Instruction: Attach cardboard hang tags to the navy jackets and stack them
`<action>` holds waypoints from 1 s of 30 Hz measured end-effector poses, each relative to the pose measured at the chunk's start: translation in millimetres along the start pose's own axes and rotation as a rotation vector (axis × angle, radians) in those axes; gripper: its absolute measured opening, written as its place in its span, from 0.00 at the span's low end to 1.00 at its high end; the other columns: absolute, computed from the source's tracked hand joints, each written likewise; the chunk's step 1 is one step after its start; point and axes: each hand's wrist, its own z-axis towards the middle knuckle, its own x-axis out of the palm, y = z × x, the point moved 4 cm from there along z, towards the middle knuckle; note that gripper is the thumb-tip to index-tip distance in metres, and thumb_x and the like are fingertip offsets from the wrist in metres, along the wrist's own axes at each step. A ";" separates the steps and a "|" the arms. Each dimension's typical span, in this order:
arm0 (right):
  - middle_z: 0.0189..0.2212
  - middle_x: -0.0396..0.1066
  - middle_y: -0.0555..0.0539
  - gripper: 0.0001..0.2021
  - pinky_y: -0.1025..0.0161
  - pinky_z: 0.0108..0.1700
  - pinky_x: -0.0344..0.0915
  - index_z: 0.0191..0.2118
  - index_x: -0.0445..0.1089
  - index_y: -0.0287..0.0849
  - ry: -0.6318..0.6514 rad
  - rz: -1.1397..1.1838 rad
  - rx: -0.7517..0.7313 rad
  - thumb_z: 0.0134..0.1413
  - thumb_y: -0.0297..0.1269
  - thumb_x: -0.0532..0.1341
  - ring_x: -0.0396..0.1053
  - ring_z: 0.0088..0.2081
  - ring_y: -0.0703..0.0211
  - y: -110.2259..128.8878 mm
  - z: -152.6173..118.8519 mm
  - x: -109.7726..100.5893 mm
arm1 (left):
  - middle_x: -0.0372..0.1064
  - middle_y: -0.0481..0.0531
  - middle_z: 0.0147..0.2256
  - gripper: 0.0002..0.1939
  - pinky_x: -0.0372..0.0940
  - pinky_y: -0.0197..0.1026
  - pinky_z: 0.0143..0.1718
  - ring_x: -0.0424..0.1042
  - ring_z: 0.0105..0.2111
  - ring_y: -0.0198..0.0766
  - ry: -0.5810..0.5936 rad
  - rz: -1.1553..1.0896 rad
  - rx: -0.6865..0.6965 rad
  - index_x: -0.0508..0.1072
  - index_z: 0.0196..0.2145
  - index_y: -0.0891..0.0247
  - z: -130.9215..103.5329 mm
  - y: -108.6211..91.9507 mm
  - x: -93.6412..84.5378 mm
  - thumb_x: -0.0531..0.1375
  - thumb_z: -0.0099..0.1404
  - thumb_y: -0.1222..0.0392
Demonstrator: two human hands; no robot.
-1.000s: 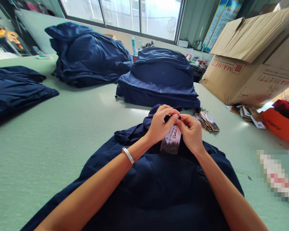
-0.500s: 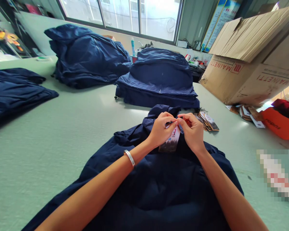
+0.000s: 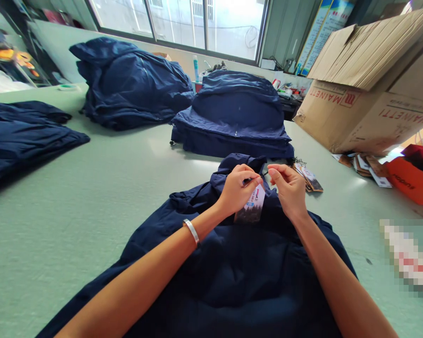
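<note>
A navy garment lies spread on the pale green table in front of me, its bunched collar end away from me. Over the collar my left hand pinches a dark string, from which a printed hang tag with a dark tree pattern hangs against the cloth. Close by on the right, my right hand pinches the other part of the thin black string. A short stretch of string shows between the two hands.
Beyond are navy garment piles and folded navy cloth at the left. Stacked tags, a cardboard box and an orange bag are on the right.
My right hand has moved a little right, away from my left hand, opening a gap with the black string showing in it. More of the tag's print shows.
</note>
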 end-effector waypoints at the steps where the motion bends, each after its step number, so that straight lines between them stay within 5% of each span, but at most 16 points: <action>1: 0.26 0.70 0.50 0.12 0.64 0.31 0.62 0.37 0.75 0.42 0.009 0.012 0.001 0.51 0.44 0.63 0.64 0.27 0.64 -0.9 0.4 -0.4 | 0.71 0.51 0.31 0.05 0.66 0.41 0.38 0.70 0.35 0.37 -0.005 0.005 -0.001 0.78 0.29 0.62 -0.2 0.4 -0.2 0.62 0.62 0.64; 9: 0.28 0.70 0.50 0.11 0.64 0.31 0.61 0.37 0.75 0.42 0.091 0.218 0.048 0.53 0.41 0.60 0.64 0.27 0.64 -11.1 2.4 -0.1 | 0.71 0.51 0.30 0.04 0.65 0.41 0.38 0.69 0.34 0.37 -0.028 0.015 -0.011 0.78 0.29 0.63 -0.5 1.9 -1.4 0.63 0.61 0.64; 30: 0.22 0.70 0.52 0.10 0.64 0.28 0.62 0.31 0.75 0.42 0.086 0.002 0.041 0.47 0.43 0.64 0.64 0.24 0.63 -1.2 -3.4 6.4 | 0.71 0.51 0.32 0.07 0.65 0.43 0.39 0.68 0.35 0.37 -0.039 0.057 0.104 0.78 0.34 0.61 -5.4 -1.3 0.1 0.60 0.65 0.58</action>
